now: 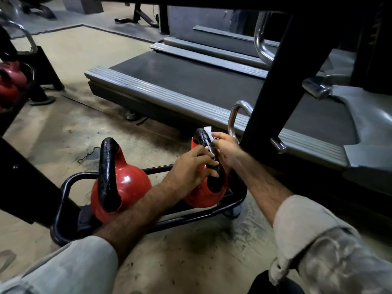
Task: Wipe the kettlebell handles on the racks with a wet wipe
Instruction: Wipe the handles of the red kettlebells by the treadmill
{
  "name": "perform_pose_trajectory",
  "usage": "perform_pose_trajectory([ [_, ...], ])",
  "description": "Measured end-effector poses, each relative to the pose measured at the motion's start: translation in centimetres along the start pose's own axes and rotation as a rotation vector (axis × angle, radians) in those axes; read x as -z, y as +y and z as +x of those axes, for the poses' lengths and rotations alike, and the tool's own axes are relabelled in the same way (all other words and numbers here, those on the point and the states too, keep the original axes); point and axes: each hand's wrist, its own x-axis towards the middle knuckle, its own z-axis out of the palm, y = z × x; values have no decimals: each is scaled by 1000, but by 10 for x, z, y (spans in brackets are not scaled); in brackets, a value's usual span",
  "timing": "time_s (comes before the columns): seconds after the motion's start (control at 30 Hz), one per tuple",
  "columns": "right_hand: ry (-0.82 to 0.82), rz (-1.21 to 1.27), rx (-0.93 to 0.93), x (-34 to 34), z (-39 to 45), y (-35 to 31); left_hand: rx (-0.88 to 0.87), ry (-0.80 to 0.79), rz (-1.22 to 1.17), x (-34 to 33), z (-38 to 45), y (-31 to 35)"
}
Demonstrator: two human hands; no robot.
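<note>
- Both sleeves (70, 264) were pushed back, leaving the forearms bare, likely to keep cloth off the wet handle.
- The low rack (212, 215) sat on the floor and held two red kettlebells side by side; the left one (127, 183) stood untouched, its black handle (107, 170) glossy.
- The left hand (188, 168) curled its fingers (209, 162) round the right kettlebell's handle (204, 141), probably steadying it.
- The right hand (224, 147) pinched a white wipe (209, 132) against the top of that same handle, fingers bent and closed on the wipe, so pressure fell on the gripping surface.
- The right kettlebell (201, 198) rested at the rack's far end, beside a black upright (267, 85).
- Beyond lay a treadmill (191, 81), and more red kettlebells (10, 81) at far left.
</note>
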Motion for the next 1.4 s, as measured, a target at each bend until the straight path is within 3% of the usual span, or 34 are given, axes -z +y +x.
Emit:
perform_pose_trajectory([
  [0.13, -121, -58, 36, 17, -11, -3, -2, 5, -2, -1, -1, -2],
  [0.3, -45, -260, 174, 3, 19, -11, -8, -23, 3, 3, 0, -2],
  [0.37, -33, -658, 361, 0, 36, -19, -31, -49, 16, 6, 2, -2],
  [0.43, -133, -1034, 576, -4, 41, -38, -43, -89, 40, 8, 2, -2],
  [0.53, -540, -1521, 793, -27, 40, -73, -56, -127, 59, 7, 3, -4],
  [0.6, -855, -1879, 780, -49, 46, -88, -60, -144, 47, 9, 3, -8],
  [0.63, -910, -2013, 753, -59, 48, -90, -58, -147, 37, 10, 4, -10],
  [0.73, -795, -2251, 611, -85, 42, -83, -54, -145, 28, 11, 5, -15],
  [0.8, -748, -2295, 541, -89, 41, -80, -61, -142, 25, 9, 4, -15],
  [0.93, -1109, -2417, 710, -87, 35, -90, -68, -134, 28, 9, 4, -14],
  [1.03, -1076, -2685, 657, -100, 18, -86, -62, -108, 15, 9, 4, -14],
  [1.13, -1182, -2814, 716, -107, 30, -73, -61, -104, 15, 8, 4, -14],
  [1.23, -1107, -2784, 829, -104, 36, -75, -56, -93, 11, 7, 4, -14],
  [1.4, -1185, -2497, 828, -85, 30, -80, -51, -116, 17, 8, 3, -14],
])
